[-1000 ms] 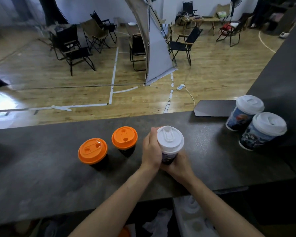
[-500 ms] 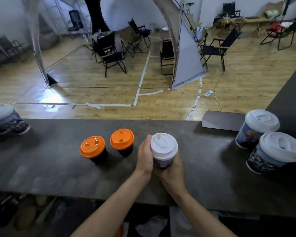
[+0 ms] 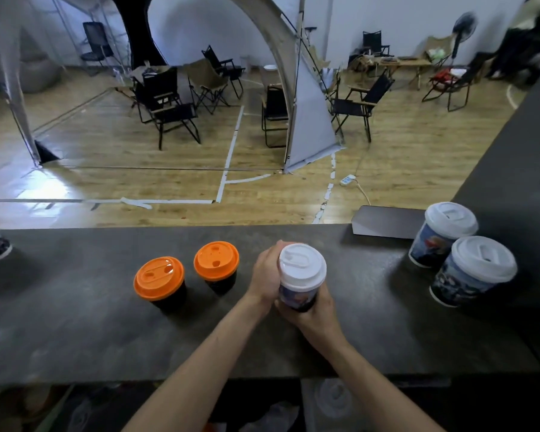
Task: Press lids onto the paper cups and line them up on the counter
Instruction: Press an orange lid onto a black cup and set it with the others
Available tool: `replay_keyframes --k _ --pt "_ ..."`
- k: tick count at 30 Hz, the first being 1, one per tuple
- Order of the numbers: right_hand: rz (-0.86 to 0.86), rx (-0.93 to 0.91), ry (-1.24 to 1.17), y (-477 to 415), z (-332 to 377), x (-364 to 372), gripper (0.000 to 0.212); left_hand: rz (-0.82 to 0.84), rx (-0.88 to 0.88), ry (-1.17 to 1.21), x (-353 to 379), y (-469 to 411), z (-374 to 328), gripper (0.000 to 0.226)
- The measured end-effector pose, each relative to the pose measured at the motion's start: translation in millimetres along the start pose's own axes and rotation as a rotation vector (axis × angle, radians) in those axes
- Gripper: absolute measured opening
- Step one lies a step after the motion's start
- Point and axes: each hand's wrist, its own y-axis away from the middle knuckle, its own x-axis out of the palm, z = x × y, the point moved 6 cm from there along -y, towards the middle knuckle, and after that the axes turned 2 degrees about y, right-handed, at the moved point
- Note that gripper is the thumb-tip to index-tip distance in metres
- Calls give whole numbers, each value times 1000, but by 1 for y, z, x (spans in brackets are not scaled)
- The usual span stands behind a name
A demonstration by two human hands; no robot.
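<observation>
— Nearest the camera?
— Two bare forearms, reaching over the near edge of the dark surface (image 3: 75, 322) and meeting at one printed paper cup (image 3: 297, 300).
— Gripped how?
— By both. Right hand (image 3: 313, 310) curled round the cup's near side, low on the wall; left hand (image 3: 264, 275) wrapped against its left flank, fingers up beside the rim of the white lid (image 3: 303, 266). Lid seated on top. Cup upright between the two hands; resting on the surface or lifted just clear, could not tell.
— Left of that?
— Two dark cups, lined up: farther orange-lidded cup (image 3: 216, 260) near the left hand but apart from it, nearer orange-lidded cup (image 3: 159, 278) further left again.
— And right?
— Well apart, a printed pair standing close together: front white-lidded cup (image 3: 483, 260), then rear white-lidded cup (image 3: 451, 220) behind it.
— Beyond?
— A flat dark box (image 3: 387, 222) at the surface's far edge, then wooden floor (image 3: 106, 151) with white tape lines, folding chairs (image 3: 172, 110), a white power strip (image 3: 347, 179).
</observation>
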Motion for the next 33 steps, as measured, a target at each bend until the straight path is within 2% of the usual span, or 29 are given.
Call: replay_keyframes --k 5,9,14,18,24,29,31,33 --pt "-12 1 4 5 10 3 88 -154 126 15 2 22 8 39" --pt "-49 10 4 4 9 2 91 -6 -15 43 2 -1 -3 43" --pt "-34 27 37 2 3 5 92 -65 94 51 -1 15 6 35" --pt "-38 22 14 0 2 1 97 122 -120 105 8 2 8 44" --pt "-19 61 29 -3 -6 4 100 66 65 11 -1 14 -2 46" --pt "-22 51 59 -3 -12 2 91 215 -34 -47 8 2 -7 44" --pt "-25 51 48 -3 -13 3 92 174 -5 -22 8 2 -7 44" --pt "-69 43 35 -1 -9 2 92 53 65 -30 4 5 -2 45"
